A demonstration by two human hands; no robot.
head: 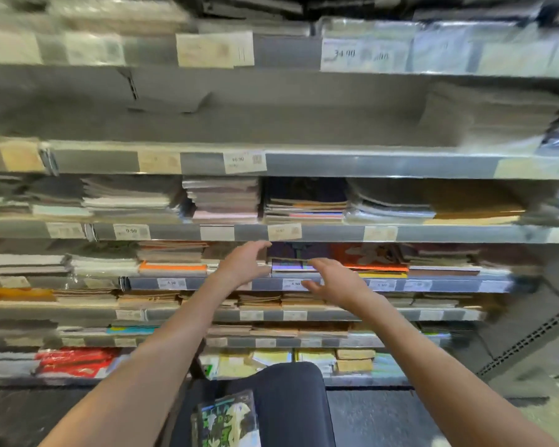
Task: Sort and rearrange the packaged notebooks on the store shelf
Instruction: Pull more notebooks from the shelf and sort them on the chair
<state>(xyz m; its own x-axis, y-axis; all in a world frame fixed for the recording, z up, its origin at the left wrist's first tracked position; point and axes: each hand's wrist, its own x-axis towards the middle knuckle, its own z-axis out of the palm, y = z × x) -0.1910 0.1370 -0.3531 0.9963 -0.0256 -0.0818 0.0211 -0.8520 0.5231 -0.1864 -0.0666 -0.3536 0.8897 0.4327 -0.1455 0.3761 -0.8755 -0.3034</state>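
Grey metal shelving [400, 164] fills the wall ahead, tier above tier, each front rail carrying small price labels [244, 161], and the whole view is smeared by motion. At its middle tier both bare hands reach in with fingers spread and slack, gripping nothing. On the left hand [243, 263] the fingers [259, 245] curl loosely toward a dark purple packaged notebook [292, 254] that lies on top of a stack on that tier; whether they touch it I cannot tell. The right hand [334, 280] hovers just below and to the right of it, palm turned down, its fingers [317, 262] stretched toward the stack's front edge, over the rail with its price label [295, 283]. Just right of the purple one lies an orange-red notebook [368, 256], and to the left an orange-edged stack [172, 267] sits under brownish ones. One tier up stand more stacks: pinkish packs [224, 198], dark ones, pale plastic-wrapped ones. Higher still, the wide shelf is mostly bare, with one pale pile [494, 114] at its right end. Below the hands run rows of brown kraft notebooks [260, 300], and lower down red packs [75, 361] and yellow ones [271, 358]. Nearest the camera, on the person's dark-trousered knee [291, 398], rests a wrapped notebook with a green and black cover [226, 421]
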